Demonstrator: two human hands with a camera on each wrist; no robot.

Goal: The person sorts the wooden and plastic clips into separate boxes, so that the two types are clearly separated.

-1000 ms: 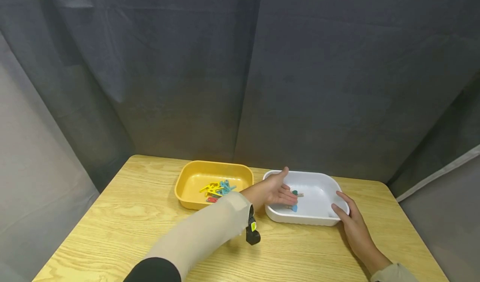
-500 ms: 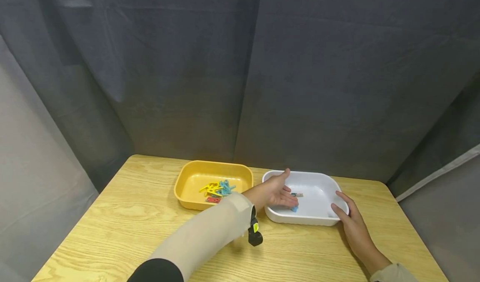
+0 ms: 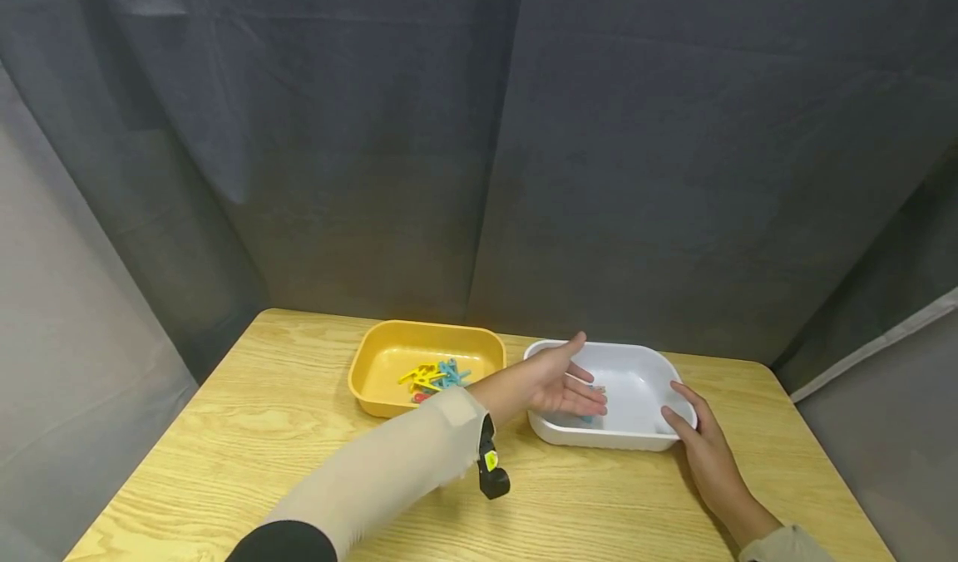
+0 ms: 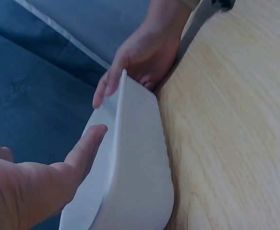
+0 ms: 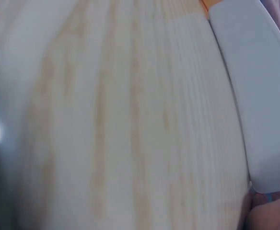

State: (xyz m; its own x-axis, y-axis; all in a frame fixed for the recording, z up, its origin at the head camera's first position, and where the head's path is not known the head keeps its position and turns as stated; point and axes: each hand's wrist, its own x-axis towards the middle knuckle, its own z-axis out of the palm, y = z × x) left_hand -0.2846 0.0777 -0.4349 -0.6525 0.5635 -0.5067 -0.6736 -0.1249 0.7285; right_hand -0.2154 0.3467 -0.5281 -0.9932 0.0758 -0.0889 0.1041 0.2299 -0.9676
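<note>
My left hand (image 3: 561, 386) reaches over the white plastic tray (image 3: 644, 383), fingers straight and spread and palm facing up, with no object visible in it. Beneath the fingers lie small clips (image 3: 591, 417), mostly hidden; one is light blue. In the left wrist view the left hand (image 4: 44, 184) hovers by the tray's rim (image 4: 117, 139). At the tray's right end my right hand (image 3: 707, 454) grips the wall, its thumb and a finger over the rim. The right wrist view catches just a bit of that hand (image 5: 272, 215) beside the tray's outer side.
Left of the white tray stands a yellow tray (image 3: 382, 362). It holds yellow clothespins (image 3: 423, 375), blue clothespins (image 3: 451, 372) and a red one (image 3: 421, 397) partly behind the sleeve. Both trays rest on a wooden table (image 3: 299, 446), with a dark grey curtain (image 3: 479, 171) behind.
The left hand shifts slightly within the white tray and now covers more of the clips there. The right hand keeps its hold, and both trays stay in place.
</note>
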